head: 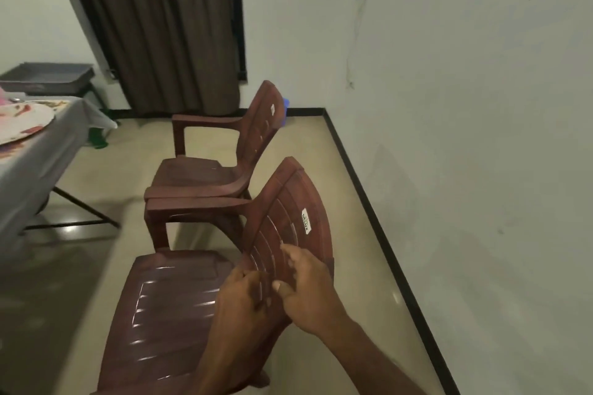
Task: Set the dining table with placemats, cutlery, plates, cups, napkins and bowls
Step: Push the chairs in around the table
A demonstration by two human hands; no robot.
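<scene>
Placemat (pixel 22 125) sits at the bench's (pixel 48 151) near edge, far left, cut off by the frame. Open floor (pixel 134 144) runs between bench and two brown chairs (pixel 205 176). Left hand (pixel 244 301) and right hand (pixel 308 289), fingers loosely curled, touch the near chair's back; its label (pixel 305 221) is too blurred to read.

Two bare forearms are seen rising from the near edge, each ending in a hand: the left hand (pixel 244 293) and the right hand (pixel 306 285). No sleeve, watch, ring or glove is worn on either. Short fingernails are seen on the right hand.
</scene>
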